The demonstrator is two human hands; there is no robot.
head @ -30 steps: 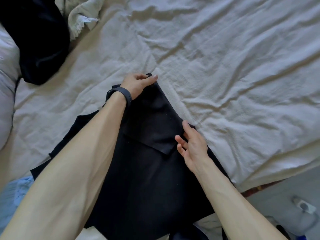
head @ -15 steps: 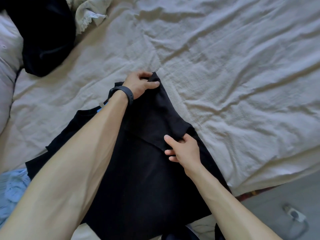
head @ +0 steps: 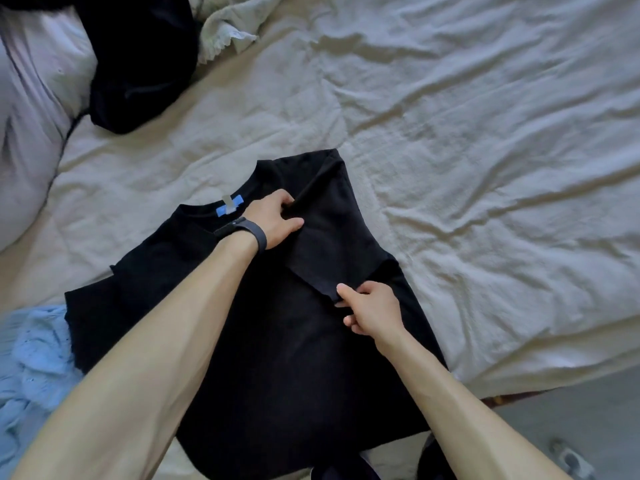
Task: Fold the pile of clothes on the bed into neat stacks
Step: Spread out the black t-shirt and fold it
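Rumpled cream bedsheet (head: 485,133) spreads across most of the room I can see, with a light blue garment (head: 31,358) bunched at its left edge. Just beside that lies the black T-shirt (head: 277,358), flat, collar away from the person. The left hand (head: 273,220) pinches the folded-in sleeve (head: 332,244) near the shoulder, and the right hand (head: 372,308) pinches its hem. Uneven pulling could, I'd say, skew the fold or drag creases into the body. Rightward there's plenty of open sheet, though the bed edge (head: 519,389) runs near the right forearm.
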